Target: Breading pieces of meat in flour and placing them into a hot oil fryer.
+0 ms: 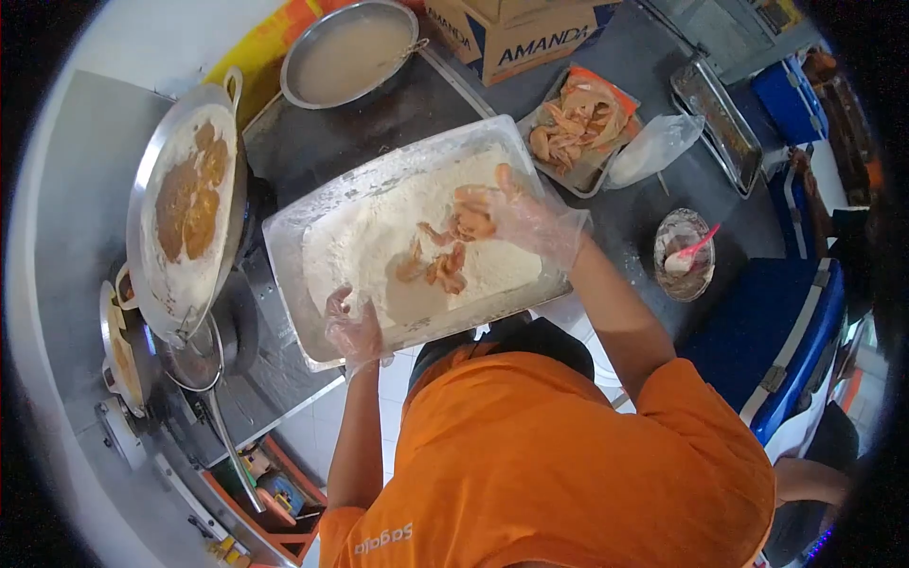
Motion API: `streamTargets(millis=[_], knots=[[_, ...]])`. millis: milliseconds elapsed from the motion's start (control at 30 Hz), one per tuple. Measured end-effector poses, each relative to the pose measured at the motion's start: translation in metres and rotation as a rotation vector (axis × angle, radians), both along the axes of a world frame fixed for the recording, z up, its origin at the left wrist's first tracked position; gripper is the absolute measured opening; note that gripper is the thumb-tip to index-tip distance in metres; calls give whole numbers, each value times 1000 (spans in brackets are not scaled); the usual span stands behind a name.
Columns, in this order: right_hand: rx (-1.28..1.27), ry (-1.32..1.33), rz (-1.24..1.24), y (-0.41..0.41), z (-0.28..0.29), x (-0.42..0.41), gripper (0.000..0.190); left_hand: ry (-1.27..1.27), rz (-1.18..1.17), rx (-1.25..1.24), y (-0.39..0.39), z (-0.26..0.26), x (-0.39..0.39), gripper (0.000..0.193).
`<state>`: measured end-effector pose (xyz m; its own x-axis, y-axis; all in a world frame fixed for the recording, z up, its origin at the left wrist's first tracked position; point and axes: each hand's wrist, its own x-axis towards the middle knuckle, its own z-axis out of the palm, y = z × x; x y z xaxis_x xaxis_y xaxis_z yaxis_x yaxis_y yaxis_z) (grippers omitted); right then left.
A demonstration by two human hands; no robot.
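A metal tray of white flour lies before me. My right hand, in a clear plastic glove, is over its right part with fingers spread. Just by those fingertips is a piece of raw chicken. More raw pieces appear lower left of it, with a shadow on the flour; whether they touch the flour I cannot tell. My left hand, gloved too, reaches over the near left rim, fingers bent and apart, with nothing visible in them.
Left stands a wok of foaming oil with browned food; a long-handled strainer is below it. Behind are a metal basin of cloudy liquid and a cardboard box. Rightward sit a tray of raw chicken, a plastic bag, a bowl and a blue cooler.
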<state>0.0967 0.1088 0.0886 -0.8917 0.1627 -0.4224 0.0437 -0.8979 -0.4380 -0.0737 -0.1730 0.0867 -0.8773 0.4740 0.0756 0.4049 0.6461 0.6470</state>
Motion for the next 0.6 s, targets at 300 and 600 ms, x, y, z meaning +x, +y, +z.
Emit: streamTargets(millis=[300, 600], knots=[[667, 32, -203, 29, 58, 36, 95, 14, -17, 20, -7, -12, -4, 35], [1904, -1261, 36, 172, -36, 67, 34, 16, -24, -36, 1, -5, 0, 35]])
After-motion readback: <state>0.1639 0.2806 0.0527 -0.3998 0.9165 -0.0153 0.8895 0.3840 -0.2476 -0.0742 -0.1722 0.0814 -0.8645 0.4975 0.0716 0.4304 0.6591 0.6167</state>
